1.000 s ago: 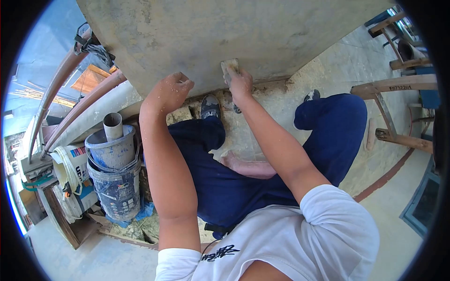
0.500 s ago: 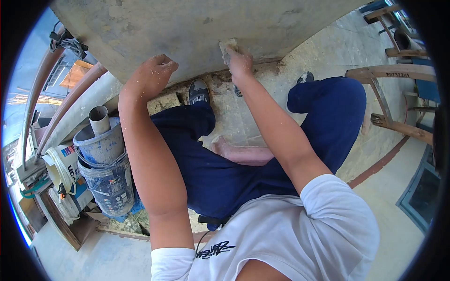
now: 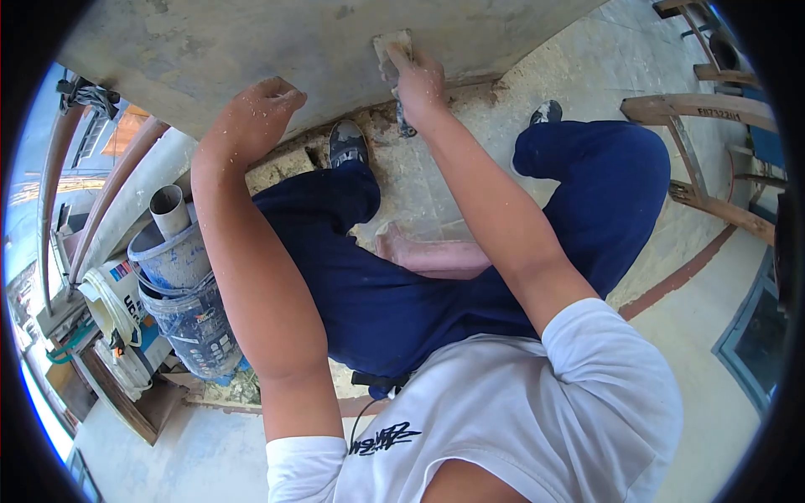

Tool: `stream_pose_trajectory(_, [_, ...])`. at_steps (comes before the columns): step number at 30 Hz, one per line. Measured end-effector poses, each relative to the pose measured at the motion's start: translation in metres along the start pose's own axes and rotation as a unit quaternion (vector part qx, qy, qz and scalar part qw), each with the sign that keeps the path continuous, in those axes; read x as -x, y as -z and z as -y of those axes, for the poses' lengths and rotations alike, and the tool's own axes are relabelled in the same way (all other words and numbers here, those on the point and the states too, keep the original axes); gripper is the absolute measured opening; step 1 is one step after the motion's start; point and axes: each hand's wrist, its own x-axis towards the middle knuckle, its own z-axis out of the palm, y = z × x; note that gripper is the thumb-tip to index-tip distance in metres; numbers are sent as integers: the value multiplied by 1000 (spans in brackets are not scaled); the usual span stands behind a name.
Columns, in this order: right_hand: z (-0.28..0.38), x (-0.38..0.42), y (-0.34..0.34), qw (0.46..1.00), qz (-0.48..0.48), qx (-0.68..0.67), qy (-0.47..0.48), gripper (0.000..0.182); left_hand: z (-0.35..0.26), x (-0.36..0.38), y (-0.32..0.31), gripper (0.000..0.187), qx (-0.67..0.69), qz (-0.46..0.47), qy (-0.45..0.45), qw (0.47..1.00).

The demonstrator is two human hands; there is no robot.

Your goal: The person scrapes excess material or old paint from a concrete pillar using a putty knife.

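My right hand is closed around a putty knife. The pale, dusty blade of the putty knife lies against the grey plastered wall, and its handle end sticks out below my hand. To the left, my left hand is bent at the wrist close to the same wall, its fingers curled together. Its palm is turned away, so whatever it may hold is hidden. Whitish specks dot both hands and forearms.
Stacked paint-stained buckets stand at my left, with a grey pipe upright in the top one. A pinkish bench-like piece is under me. Wooden trestles stand at the right. Debris lies along the wall's base.
My right hand has moved slightly up and left along the wall with the putty knife, showing more blade and handle. My left hand has shifted a little up and left, as the view shifted slightly.
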Motion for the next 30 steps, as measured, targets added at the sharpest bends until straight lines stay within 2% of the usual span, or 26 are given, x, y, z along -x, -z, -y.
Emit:
stream_pose_trajectory(1, [16, -1, -8, 995, 52, -59, 55, 21, -1, -3, 2, 41, -19, -10, -40, 999])
stream_pose_trajectory(2, [10, -1, -5, 996, 51, -59, 49, 21, -1, -3, -1, 41, -19, -4, -36, 999])
stream_pose_trajectory(4, [-2, -11, 1, 988, 22, 92, 122, 20, -4, -7, 3, 40, 26, -16, 5, 1000])
stream_pose_trajectory(5, [-16, -19, 6, 987, 24, 88, 134, 20, -8, -9, 7, 40, 23, -27, 0, 999])
stream_pose_trajectory(7, [-64, -35, 22, 996, -56, 65, -16, 21, -16, -8, 8, 34, -9, 15, 47, 999])
stream_pose_trajectory(11, [-25, -13, 6, 999, -16, 23, -23, 21, -19, -6, 3, 34, -8, 29, 26, 999])
stream_pose_trajectory(13, [2, -8, -10, 996, 46, -33, 67, 23, -11, -9, 0, 39, 18, -9, -41, 999])
stream_pose_trajectory(14, [-12, -10, -4, 996, 43, -36, 63, 23, -7, -8, -3, 39, 15, -5, -41, 999])
stream_pose_trajectory(16, [-48, -38, 14, 975, -15, 181, 128, 24, -4, -16, -4, 39, 5, -12, 26, 1000])
stream_pose_trajectory(17, [-57, -43, 21, 974, -14, 180, 135, 24, -8, -14, -1, 39, 6, -18, 24, 1000])
stream_pose_trajectory(19, [-59, -39, 28, 976, -49, 208, 30, 26, -15, -9, 5, 39, -17, 14, -25, 999])
stream_pose_trajectory(20, [-61, -41, 25, 977, -49, 206, 31, 26, -16, -10, 7, 39, -19, 13, -25, 999])
stream_pose_trajectory(22, [-35, -18, 10, 998, -18, 51, 39, 26, -13, -9, 1, 39, -26, 7, -50, 998])
stream_pose_trajectory(26, [-20, -8, -5, 998, 31, -12, 62, 27, -7, -15, -7, 40, 25, -8, -43, 999])
stream_pose_trajectory(28, [-55, -27, 10, 978, -52, 189, 78, 27, -9, -16, -6, 41, 4, -1, 44, 999])
stream_pose_trajectory(30, [-74, -35, 18, 973, -70, 202, 87, 29, -11, -14, -5, 40, 0, -15, 41, 999])
